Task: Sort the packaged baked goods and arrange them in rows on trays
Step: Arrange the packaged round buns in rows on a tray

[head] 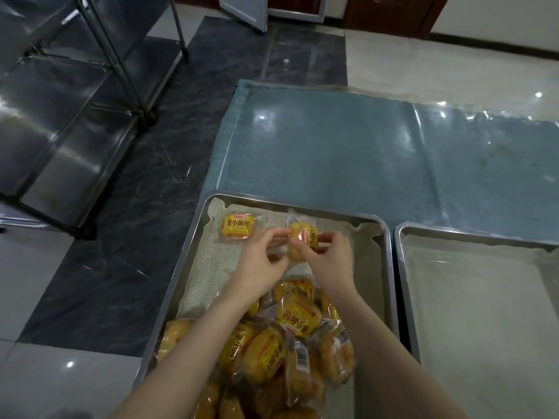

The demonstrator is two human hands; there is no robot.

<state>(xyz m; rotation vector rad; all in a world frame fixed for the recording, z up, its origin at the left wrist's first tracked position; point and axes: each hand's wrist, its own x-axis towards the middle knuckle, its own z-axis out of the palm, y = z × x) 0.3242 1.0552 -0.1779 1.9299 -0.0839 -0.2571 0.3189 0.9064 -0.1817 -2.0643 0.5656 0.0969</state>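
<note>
A metal tray [384,237] lined with a mesh mat lies in front of me. One yellow packaged small bread [238,227] lies flat in its far left corner. Both hands hold a second yellow pack [304,237] just above the mat, to the right of the first. My left hand [261,261] pinches its left side and my right hand [331,258] pinches its right side. A heap of several yellow bread packs [290,343] fills the near end of the tray, under my forearms.
A second metal tray [400,267] with a mat stands to the right with nothing on it. Both trays rest on a blue table cover [363,152]. A steel rack [60,122] stands on the floor to the left.
</note>
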